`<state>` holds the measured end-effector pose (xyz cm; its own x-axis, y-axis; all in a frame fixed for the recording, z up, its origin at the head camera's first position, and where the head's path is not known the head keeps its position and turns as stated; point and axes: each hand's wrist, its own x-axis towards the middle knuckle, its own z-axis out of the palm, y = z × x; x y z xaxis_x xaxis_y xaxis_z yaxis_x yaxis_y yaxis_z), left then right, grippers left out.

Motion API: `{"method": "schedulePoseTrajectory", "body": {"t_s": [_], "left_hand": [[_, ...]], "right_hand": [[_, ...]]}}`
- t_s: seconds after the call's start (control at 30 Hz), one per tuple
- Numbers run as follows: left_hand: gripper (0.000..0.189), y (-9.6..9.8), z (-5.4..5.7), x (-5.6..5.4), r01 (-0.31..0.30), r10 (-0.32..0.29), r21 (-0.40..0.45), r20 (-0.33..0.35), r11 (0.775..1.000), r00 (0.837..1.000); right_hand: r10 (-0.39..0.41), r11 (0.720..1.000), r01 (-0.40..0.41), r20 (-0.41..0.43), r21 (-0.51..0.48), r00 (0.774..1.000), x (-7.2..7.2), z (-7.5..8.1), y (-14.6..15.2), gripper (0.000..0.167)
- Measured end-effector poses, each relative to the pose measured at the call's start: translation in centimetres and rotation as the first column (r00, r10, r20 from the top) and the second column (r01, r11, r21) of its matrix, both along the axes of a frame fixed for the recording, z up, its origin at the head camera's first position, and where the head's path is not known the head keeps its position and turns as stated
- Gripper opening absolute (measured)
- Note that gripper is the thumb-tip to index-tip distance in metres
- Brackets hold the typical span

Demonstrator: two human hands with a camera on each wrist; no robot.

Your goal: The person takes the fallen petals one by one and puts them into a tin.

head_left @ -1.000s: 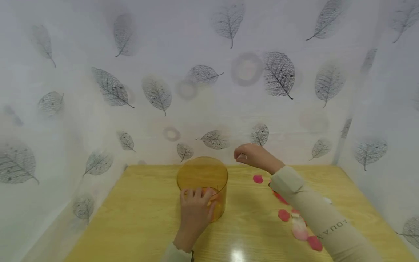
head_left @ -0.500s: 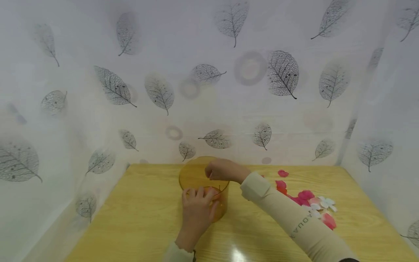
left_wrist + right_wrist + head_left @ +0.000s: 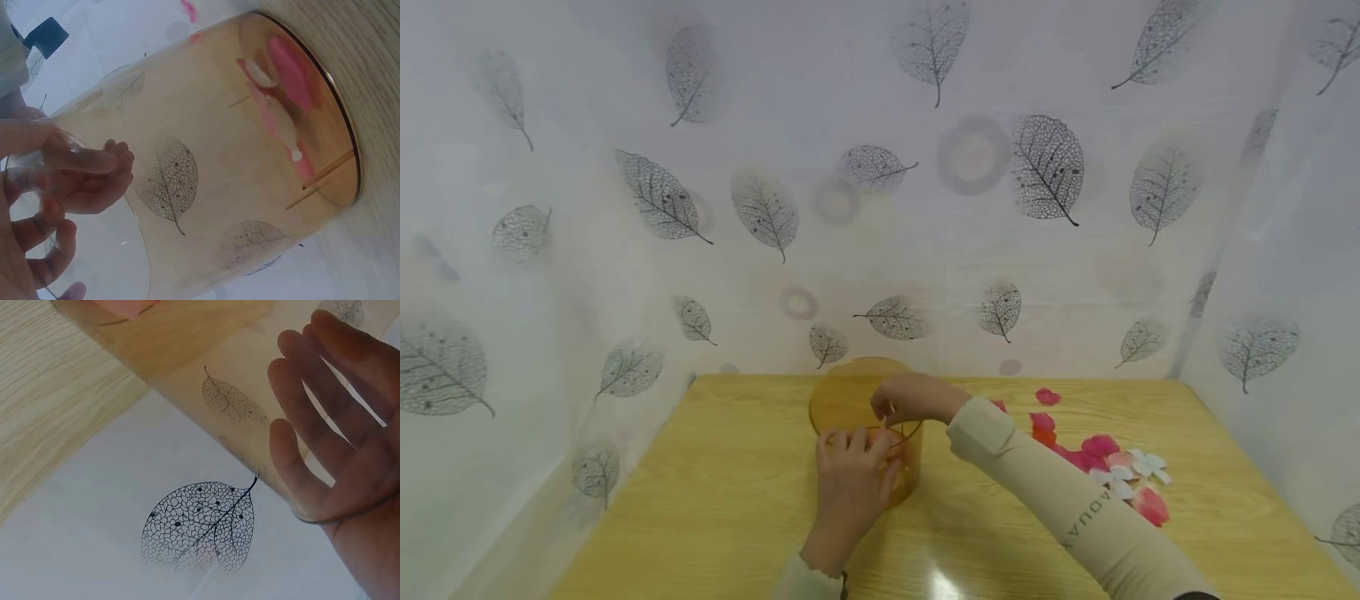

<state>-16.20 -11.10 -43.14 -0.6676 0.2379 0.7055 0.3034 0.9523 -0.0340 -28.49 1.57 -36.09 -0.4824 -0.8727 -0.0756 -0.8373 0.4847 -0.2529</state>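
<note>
Counter (image 3: 715,492): yellow wood grain, glossy, bright glare toward near side. Amber see-through container (image 3: 846,393) upright on it, toward far edge. Right of container, loose petals: lone pink petal (image 3: 1048,397) farthest back, red petal (image 3: 1043,427) nearer, dark-pink petal (image 3: 1101,446) beside white blossoms (image 3: 1148,465), pink-and-cream petal (image 3: 1151,506) nearest.

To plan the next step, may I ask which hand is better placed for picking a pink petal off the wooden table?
Probably the right hand: loose pink petals lie on its side, while the left hand grips the translucent amber cylinder by its rim.
</note>
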Motion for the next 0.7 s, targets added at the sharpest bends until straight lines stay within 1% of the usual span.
{"method": "schedulePoseTrajectory", "body": {"t_s": [0.07,0.13,0.27,0.43,0.57,0.7], "left_hand": [[0.035,0.0,0.0,0.0,0.001,-0.001,0.002,0.005,1.000,1.000],[0.034,0.0,0.0,0.0,0.003,-0.003,0.003,0.011,1.000,1.000],[0.033,0.0,0.0,0.1,0.003,-0.003,0.004,0.017,1.000,1.000],[0.033,0.0,0.1,0.1,-0.007,0.007,-0.010,0.021,1.000,1.000],[0.034,0.0,0.1,0.1,-0.012,0.012,-0.023,0.016,1.000,1.000],[0.035,-0.1,0.1,0.0,-0.010,0.010,-0.026,0.004,1.000,1.000]], "right_hand": [[-0.019,1.000,0.018,-0.012,-0.011,1.000,0.1,0.3,0.2,0.006],[-0.024,0.999,0.023,-0.045,-0.029,0.999,0.1,0.5,0.5,0.006],[-0.005,0.997,-0.003,-0.105,-0.072,0.994,0.1,1.0,1.2,0.006],[-0.014,0.993,-0.003,-0.137,-0.119,0.991,0.2,1.7,2.5,0.005],[-0.042,0.985,0.012,-0.172,-0.171,0.984,0.1,2.5,4.8,0.004],[-0.088,0.981,0.052,-0.191,-0.185,0.978,-0.2,3.2,8.0,0.003]]}}
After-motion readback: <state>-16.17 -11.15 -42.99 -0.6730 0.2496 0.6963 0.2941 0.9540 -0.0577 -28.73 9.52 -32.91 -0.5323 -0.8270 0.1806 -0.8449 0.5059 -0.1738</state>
